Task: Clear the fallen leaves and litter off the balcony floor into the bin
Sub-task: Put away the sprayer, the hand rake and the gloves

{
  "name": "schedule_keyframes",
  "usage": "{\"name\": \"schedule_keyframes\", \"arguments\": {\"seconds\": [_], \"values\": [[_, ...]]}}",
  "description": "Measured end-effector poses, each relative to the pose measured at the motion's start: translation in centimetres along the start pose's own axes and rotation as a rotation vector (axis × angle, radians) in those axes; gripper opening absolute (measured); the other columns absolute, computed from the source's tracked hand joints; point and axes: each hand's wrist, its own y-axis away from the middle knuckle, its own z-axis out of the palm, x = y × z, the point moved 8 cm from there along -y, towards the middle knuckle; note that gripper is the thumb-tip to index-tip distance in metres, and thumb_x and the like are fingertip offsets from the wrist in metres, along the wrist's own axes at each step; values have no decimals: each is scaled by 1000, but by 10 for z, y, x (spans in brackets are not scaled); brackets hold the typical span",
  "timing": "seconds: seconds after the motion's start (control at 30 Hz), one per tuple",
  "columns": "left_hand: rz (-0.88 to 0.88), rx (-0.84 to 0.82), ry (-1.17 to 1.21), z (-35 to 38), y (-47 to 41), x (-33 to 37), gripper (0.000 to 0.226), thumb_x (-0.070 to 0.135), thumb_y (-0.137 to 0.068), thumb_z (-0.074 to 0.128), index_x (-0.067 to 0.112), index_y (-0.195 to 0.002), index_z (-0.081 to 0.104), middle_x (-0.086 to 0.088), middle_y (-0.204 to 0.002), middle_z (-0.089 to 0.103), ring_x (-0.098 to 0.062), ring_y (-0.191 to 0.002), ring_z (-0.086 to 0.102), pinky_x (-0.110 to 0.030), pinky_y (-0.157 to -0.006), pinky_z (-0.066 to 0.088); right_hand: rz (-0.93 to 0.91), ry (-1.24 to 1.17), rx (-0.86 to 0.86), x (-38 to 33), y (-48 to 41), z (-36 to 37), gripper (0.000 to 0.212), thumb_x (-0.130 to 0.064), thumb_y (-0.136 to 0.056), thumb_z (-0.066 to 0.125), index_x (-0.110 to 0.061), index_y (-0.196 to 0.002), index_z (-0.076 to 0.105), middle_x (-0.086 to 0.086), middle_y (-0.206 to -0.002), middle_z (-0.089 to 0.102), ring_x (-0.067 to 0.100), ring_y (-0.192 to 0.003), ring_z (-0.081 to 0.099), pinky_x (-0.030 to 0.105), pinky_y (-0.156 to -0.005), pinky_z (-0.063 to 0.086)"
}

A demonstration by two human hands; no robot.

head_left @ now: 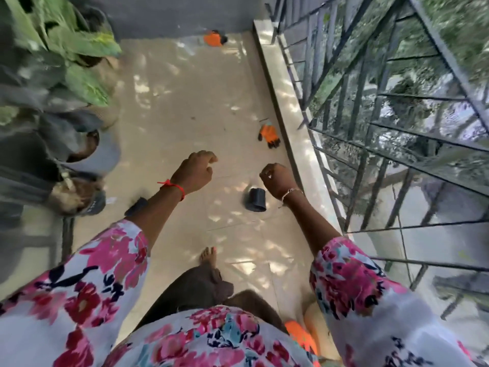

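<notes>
Left hand: the left hand [194,172] hung over the floor, fingers loosely curled, nothing held; red thread [172,185] tied round the wrist.
Right hand: the right hand [277,178] was balled in a fist, back toward the camera; nothing seen in it; thin silver bracelet [291,193] on the wrist.
Litter: small dark scraps [192,118] lay mid-floor, well ahead of both hands; a thin dark twig [263,119] lay near the ledge.
Floor: cream tiled balcony floor [172,102], dappled with sun.
Glove: orange work glove with black fingertips [268,136] lay flat just beside the pale stone ledge [288,102], past the right hand.
Far end: a second orange and black item [214,38] lay against the grey wall; too blurred to name.
Container: small black cylindrical container [255,200] lay on its side below the right hand.
Bin: could not be picked out.
Plants: grey pots with broad green leaves [87,86] lined the left side.
Railing: dark metal railing [370,115] ran along the right.
Stance: one bare foot [207,256] forward on the tiles.
</notes>
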Motion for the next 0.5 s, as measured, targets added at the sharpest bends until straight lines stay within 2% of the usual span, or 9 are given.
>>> {"name": "schedule_keyframes", "arguments": {"seconds": [0.17,0.23,0.33,0.43,0.5], "values": [[13,-12,18,-19,-60,-15,39,1,-89,48,4,-128,50,-15,-132,52,-29,-128,42,-33,-106,33,40,-1,14,-26,-52,4,27,-13,-92,47,4,-103,65,24,-110,63,36,-108,54,32,-81,39],[9,-53,-15,-17,-80,-18,48,9,-92,49,7,-139,38,-15,-141,42,-28,-140,24,-34,-113,22,41,-3,-2,-32,-71,6,26,-13,-92,47,3,-103,65,24,-111,62,36,-109,53,33,-81,38],[9,-84,-36,-17,-116,-23,55,16,-94,48,8,-144,27,-10,-151,28,-27,-146,4,-38,-117,8,73,-14,-8,-30,-103,3,27,-15,-93,47,2,-103,64,24,-112,61,35,-109,53,33,-81,40],[22,-118,-39,-13,-159,-27,56,17,-94,49,9,-144,26,-9,-153,23,-26,-146,0,-39,-118,2,105,-22,-5,-19,-139,2,25,-14,-92,47,3,-95,65,25,-107,62,36,-104,55,32,-77,41],[18,-156,-57,-7,-194,-29,56,18,-94,49,9,-144,26,-9,-153,23,-26,-146,0,-40,-118,2,140,-23,-24,-6,-168,2,20,-13,-91,47,-2,-83,63,27,-102,62,37,-100,56,33,-73,38]]}}
